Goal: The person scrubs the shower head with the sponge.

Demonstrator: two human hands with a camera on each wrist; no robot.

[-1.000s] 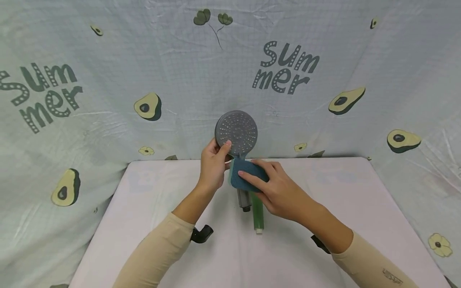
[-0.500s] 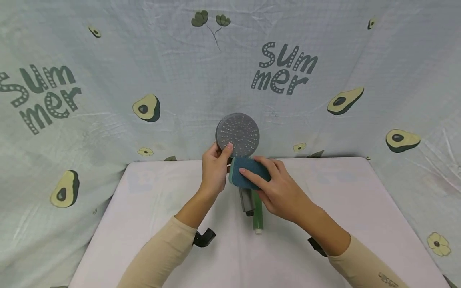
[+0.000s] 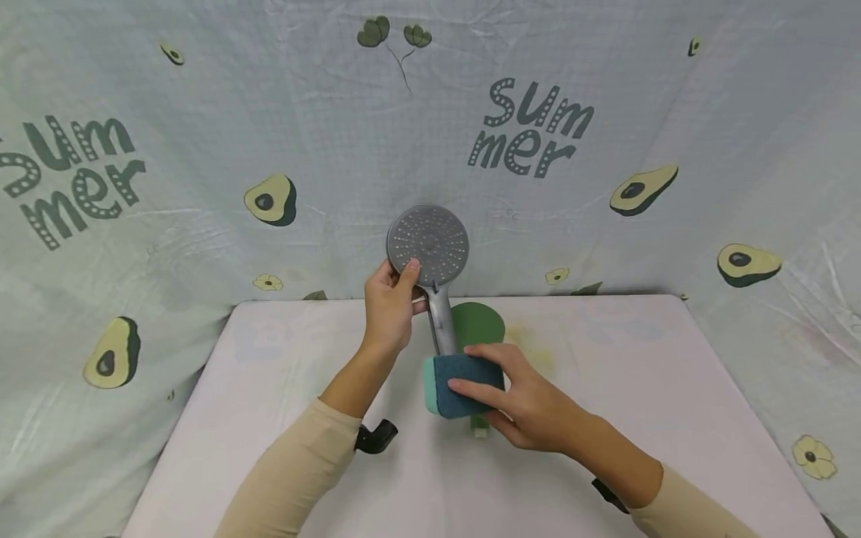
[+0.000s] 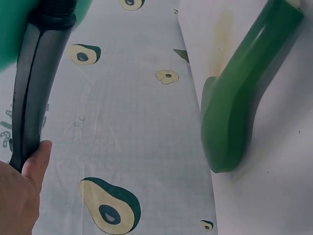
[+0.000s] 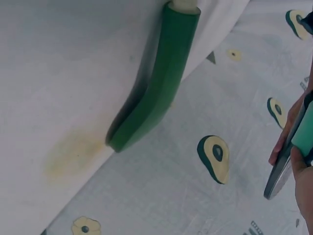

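My left hand (image 3: 393,306) holds a grey shower head (image 3: 430,243) by its round head, thumb on the nozzle face. The handle points down toward the table. In my right hand (image 3: 531,396) is a two-layer sponge (image 3: 464,385), dark blue on one side and mint green on the other. It covers the handle's lower end in the head view. The left wrist view shows the grey handle (image 4: 39,83) with the blurred green sponge (image 4: 12,34) at its end. Behind the sponge, a green shower head (image 3: 479,325) lies on the table, its handle partly hidden.
The white table (image 3: 303,478) has a faint yellowish stain (image 3: 531,347) near its back. One black fitting (image 3: 377,436) sits by my left forearm, and another black piece (image 3: 608,495) shows under my right forearm. A printed curtain (image 3: 336,127) hangs behind.
My right hand has slid the sponge down the grey handle to its lower end. The grey shower head has shifted slightly left, and the green one's round head has come into sight.
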